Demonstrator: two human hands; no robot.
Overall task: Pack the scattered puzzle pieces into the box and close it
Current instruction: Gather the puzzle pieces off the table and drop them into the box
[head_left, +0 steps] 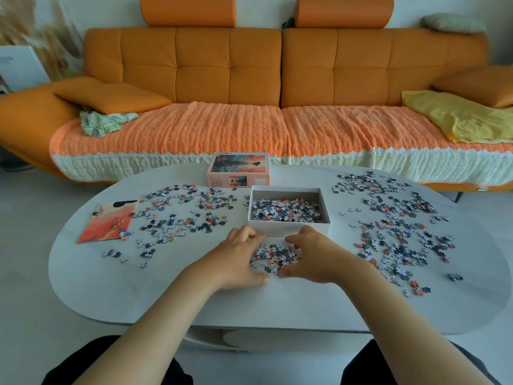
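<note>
Between your left hand (238, 258) and right hand (315, 258): a pile of pieces (273, 255).
Both cup it, fingers curled; the box (288, 228) sits just beyond.

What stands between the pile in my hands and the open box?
Only the near wall of the box, beyond the pile, which must be lifted over it. The left hand and right hand cup the pile; the lid lies behind the box, off its opening.

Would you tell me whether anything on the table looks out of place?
Loose puzzle pieces are strewn on the table either side of the open box, some overlapping the picture sheet at left. The lid sits apart behind. Nothing looks damaged.
</note>
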